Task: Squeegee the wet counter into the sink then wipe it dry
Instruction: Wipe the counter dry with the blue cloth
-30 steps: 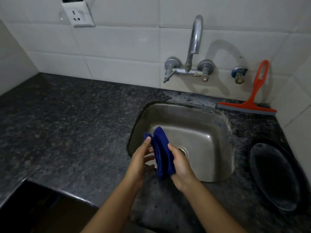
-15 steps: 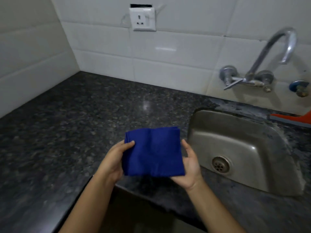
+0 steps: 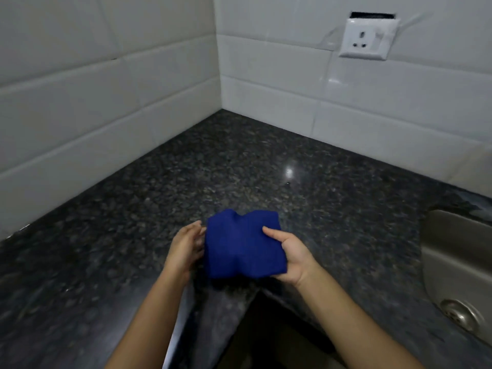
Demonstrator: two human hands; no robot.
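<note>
Fingers [image 3: 270, 231] of the right hand [image 3: 294, 255]: closed on the right edge of the blue cloth [image 3: 241, 245], thumb lying across its top face, the rest tucked under it and hidden. Fingers of the left hand [image 3: 185, 247]: loosely curled and only partly spread, tips touching the cloth's left edge; whether they actually pinch it, cannot tell.

Cloth: folded to a rough square, slightly rumpled, a dip in the middle of its far edge. Held between the two hands over the front part of the desk [image 3: 266, 166]. Looks to be just above the surface rather than lying on it, though contact at the near edge cannot be ruled out.

Desk: dark speckled stone, running into an inside corner. One bright glint of light on it beyond the cloth. Surface around the hands slightly blurred; wet or dry not readable. A dark notch cuts into the front edge below the cloth, between the forearms.

Sink [image 3: 452, 251]: steel, at the right edge of view, well to the right of the cloth; only its left wall and the drain [image 3: 459, 314] visible.

Walls: white tile [image 3: 106, 102] on the left and back. A white wall socket [image 3: 366, 38] on the back wall, upper right, with a dark gap above its plate.
</note>
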